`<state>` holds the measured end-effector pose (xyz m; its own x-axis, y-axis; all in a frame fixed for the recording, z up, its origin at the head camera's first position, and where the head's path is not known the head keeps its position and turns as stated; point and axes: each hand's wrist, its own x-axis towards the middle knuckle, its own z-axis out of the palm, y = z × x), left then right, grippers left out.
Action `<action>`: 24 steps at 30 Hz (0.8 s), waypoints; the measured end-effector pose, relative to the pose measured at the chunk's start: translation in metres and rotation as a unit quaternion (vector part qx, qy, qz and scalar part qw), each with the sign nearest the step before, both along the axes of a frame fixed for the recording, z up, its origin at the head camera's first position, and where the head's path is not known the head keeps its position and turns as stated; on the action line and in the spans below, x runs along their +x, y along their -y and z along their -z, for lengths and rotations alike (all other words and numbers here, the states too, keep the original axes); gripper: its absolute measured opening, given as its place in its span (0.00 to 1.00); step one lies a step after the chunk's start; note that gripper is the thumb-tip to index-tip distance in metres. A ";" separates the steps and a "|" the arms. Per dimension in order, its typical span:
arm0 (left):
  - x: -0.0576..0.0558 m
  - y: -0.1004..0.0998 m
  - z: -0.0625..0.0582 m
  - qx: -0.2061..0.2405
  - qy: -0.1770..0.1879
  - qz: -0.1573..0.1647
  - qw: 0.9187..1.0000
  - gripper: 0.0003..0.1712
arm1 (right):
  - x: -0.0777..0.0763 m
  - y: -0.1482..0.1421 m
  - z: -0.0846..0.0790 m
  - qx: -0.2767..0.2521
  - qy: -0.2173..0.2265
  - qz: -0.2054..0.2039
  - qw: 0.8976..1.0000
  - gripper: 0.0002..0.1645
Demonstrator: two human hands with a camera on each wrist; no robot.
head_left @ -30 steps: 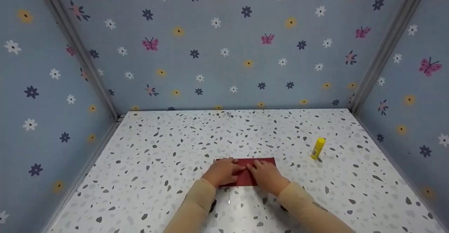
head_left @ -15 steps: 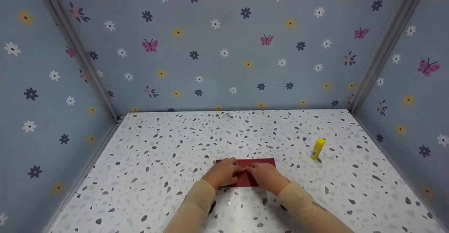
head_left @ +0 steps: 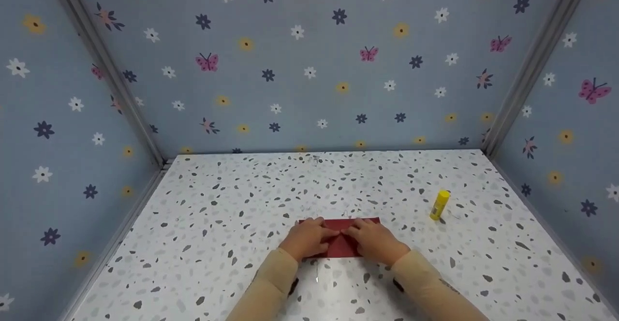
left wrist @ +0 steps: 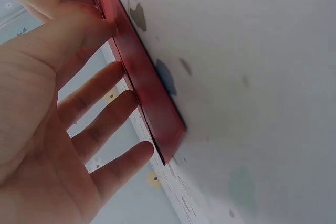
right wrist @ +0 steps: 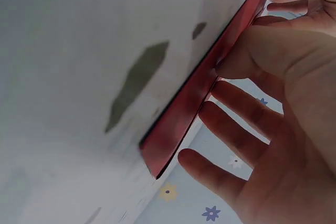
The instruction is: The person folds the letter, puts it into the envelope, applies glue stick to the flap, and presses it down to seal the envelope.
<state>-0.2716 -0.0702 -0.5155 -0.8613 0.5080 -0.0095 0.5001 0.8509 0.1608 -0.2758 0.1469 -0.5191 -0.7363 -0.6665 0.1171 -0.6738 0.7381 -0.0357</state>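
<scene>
A folded sheet of red paper (head_left: 342, 249) lies flat on the speckled tabletop, with crease lines meeting near its middle. My left hand (head_left: 304, 240) rests on its left part, thumb and index tip pressing close to the centre. On the right part my right hand (head_left: 378, 241) presses down, fingertips toward the middle. In the left wrist view the other left fingers extend to the far edge of the paper (left wrist: 149, 90). The right wrist view has the right thumb on the paper (right wrist: 170, 129) and the remaining fingers stretched along its far edge.
A yellow glue stick (head_left: 439, 206) stands on the table (head_left: 232, 224) to the right of the paper. Flower-patterned panels (head_left: 309, 60) rise behind the table and at both sides, with grey posts (head_left: 537, 65) at the corners.
My right hand has slid outward to the right over the paper, uncovering more of its middle. The left hand has stayed almost in place.
</scene>
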 end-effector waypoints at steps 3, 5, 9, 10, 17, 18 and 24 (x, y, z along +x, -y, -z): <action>0.000 -0.002 0.001 -0.010 -0.002 -0.007 1.000 0.24 | 0.001 -0.001 -0.001 0.018 -0.006 0.022 1.000 0.22; 0.000 -0.004 0.001 -0.018 -0.006 -0.013 1.000 0.24 | 0.002 -0.002 -0.001 0.032 -0.009 0.038 0.999 0.20; 0.001 -0.006 0.000 -0.036 -0.017 -0.024 0.999 0.23 | 0.001 -0.005 -0.003 0.049 -0.004 0.065 0.997 0.18; 0.001 -0.006 0.000 -0.039 -0.017 -0.028 0.999 0.23 | 0.001 -0.006 -0.003 0.051 0.000 0.068 0.996 0.17; 0.004 -0.007 -0.003 -0.035 0.000 -0.064 0.997 0.23 | -0.002 -0.014 -0.003 0.051 0.024 0.075 0.996 0.18; 0.005 -0.006 -0.004 -0.036 0.000 -0.068 0.997 0.23 | -0.003 -0.015 -0.003 0.050 0.030 0.077 0.995 0.19; 0.007 -0.002 -0.006 -0.036 0.000 -0.065 0.997 0.24 | -0.007 -0.023 -0.005 0.022 0.070 0.075 0.994 0.24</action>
